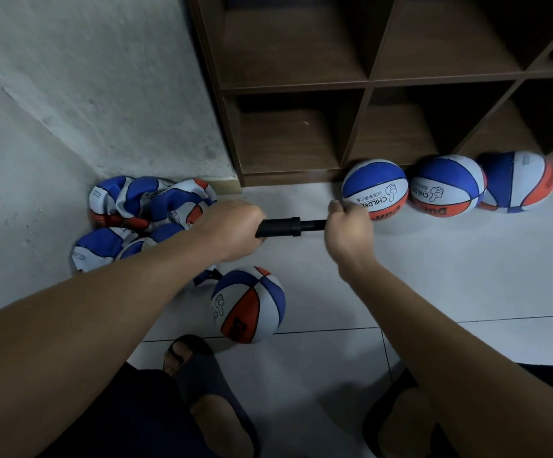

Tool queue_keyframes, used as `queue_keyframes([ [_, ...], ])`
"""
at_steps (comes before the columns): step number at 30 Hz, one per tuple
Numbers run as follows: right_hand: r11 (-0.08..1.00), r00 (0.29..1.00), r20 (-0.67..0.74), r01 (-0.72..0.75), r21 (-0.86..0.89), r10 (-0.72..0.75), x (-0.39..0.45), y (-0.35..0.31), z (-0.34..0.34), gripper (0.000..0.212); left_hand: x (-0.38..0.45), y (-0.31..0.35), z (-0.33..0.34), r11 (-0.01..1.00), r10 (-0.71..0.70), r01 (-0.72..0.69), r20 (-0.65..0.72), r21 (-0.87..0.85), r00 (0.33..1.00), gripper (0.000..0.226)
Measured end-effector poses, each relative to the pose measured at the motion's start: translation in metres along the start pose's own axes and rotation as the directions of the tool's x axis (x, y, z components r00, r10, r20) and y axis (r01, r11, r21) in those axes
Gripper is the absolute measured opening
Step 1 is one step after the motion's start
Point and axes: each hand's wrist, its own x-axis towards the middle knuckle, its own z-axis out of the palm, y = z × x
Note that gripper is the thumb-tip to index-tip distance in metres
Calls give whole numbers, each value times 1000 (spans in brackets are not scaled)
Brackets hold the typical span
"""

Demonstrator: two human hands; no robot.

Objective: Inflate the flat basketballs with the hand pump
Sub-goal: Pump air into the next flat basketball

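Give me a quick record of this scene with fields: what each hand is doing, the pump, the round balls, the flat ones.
left hand: grips the barrel of the black pump
right hand: grips the pump's handle end
pump: held level above the floor, between both hands
inflated balls: three along the shelf base, one near the foot
flat balls: crumpled pile in the wall corner
shelf: brown cubbies

Both bare forearms reach forward from the bottom corners and converge. The left hand (235,231) curls knuckles-up around the black pump (280,228) barrel. The right hand (348,233) makes a fist around the pump's handle end, thumb on top.
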Motion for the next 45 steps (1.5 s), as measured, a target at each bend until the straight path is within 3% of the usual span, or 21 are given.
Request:
queue_keyframes([
  [7,1000,992,124,7,7,-8,-19,8,21,39,-4,15,-10,990,73,-77,38,116,997,38],
  [18,1000,986,166,-29,-3,29,-15,7,13,40,-5,10,0,998,54,-55,27,40,998,36],
  [26,986,990,-39,-129,107,134,27,-5,-34,23,1,-25,-9,997,-64,64,3,-40,998,31],
  [30,995,996,-79,-44,92,51,21,-10,-26,30,1,8,-7,998,-59,61,-87,21,994,24],
  [35,999,999,41,29,32,-31,3,-20,1,32,-1,24,-10,998,-60,63,-103,26,993,24],
  [39,1000,991,133,-6,13,4,-7,-19,17,32,-3,22,-7,996,-67,72,-81,51,994,23],
  [43,966,963,254,-149,211,93,-2,-11,23,54,-3,14,0,995,-97,99,-52,28,994,24],
  [45,853,935,315,-293,433,162,-2,0,24,73,-2,12,2,994,-112,112,-37,9,993,21],
])
